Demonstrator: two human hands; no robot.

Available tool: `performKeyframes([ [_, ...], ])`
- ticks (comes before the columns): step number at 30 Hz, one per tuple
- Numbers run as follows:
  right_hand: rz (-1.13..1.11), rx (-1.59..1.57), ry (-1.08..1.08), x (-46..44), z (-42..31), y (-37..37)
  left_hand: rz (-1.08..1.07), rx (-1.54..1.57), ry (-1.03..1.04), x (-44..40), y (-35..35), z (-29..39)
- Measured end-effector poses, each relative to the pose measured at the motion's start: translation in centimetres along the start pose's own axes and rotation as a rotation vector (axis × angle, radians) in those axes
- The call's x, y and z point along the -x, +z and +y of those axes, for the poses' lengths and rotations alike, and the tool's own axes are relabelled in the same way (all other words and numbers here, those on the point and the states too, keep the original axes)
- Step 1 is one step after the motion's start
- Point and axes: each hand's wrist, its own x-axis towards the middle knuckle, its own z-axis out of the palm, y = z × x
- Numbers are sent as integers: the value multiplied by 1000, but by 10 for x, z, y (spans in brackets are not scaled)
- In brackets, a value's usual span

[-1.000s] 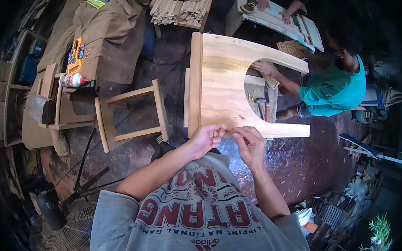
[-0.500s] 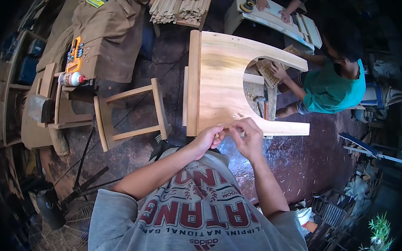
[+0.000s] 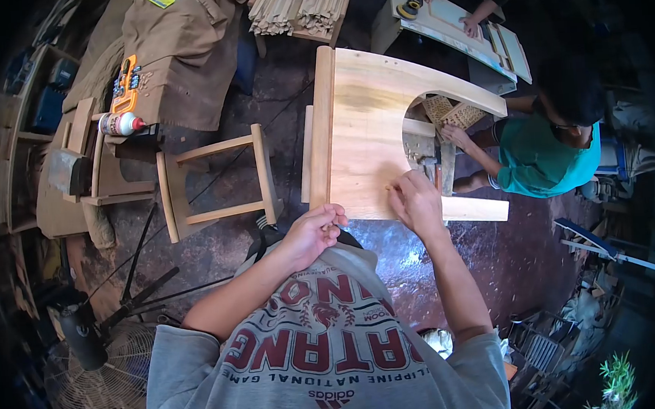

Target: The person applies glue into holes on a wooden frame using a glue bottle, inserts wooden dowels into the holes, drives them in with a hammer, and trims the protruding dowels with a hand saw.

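Observation:
A pale wooden panel with a curved cutout lies in front of me, a long wooden rail along its left edge. My left hand is curled, palm up, at the panel's near left corner; what its fingers hold, if anything, is too small to name. Over the panel's near edge, beside the cutout, my right hand is closed in a pinch, its fingertips at the wood surface. Whatever sits between those fingertips is too small to make out.
A small wooden frame stands on the floor at left, near a glue bottle. A co-worker in a green shirt handles woven pieces beyond the cutout. Another person's hands rest on a white panel. A fan is at lower left.
My hands have parted: the right moved right onto the panel, the left slightly left and down. The co-worker in green has leaned forward and shifted the woven pieces.

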Motion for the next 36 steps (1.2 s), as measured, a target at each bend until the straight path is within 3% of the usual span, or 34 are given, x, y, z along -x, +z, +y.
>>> performKeyframes([
  [3,-94,41,-59,-3,4,7,113,117,40,1,-3,1],
  [10,-144,53,-37,-10,-9,-15,61,246,99,-20,13,16],
  [12,-20,-70,58,-13,-25,-18,51,292,104,-30,24,18],
  [15,-69,-339,52,-15,-46,-10,12,361,48,-41,37,20],
  [19,-40,-343,77,-29,-54,-6,-9,264,83,-59,47,15],
  [24,-67,-314,5,-41,-25,-8,10,233,143,-75,61,21],
  [27,-119,-559,131,-64,2,-11,41,263,180,-79,67,29],
  [29,-37,-650,486,-92,44,-1,91,266,185,-75,65,34],
  [32,85,-404,446,-154,113,16,99,336,171,-65,52,32],
  [34,93,-342,413,-188,141,22,95,223,277,-61,40,23],
  [36,125,-85,247,-213,157,30,139,223,294,-54,33,21],
])
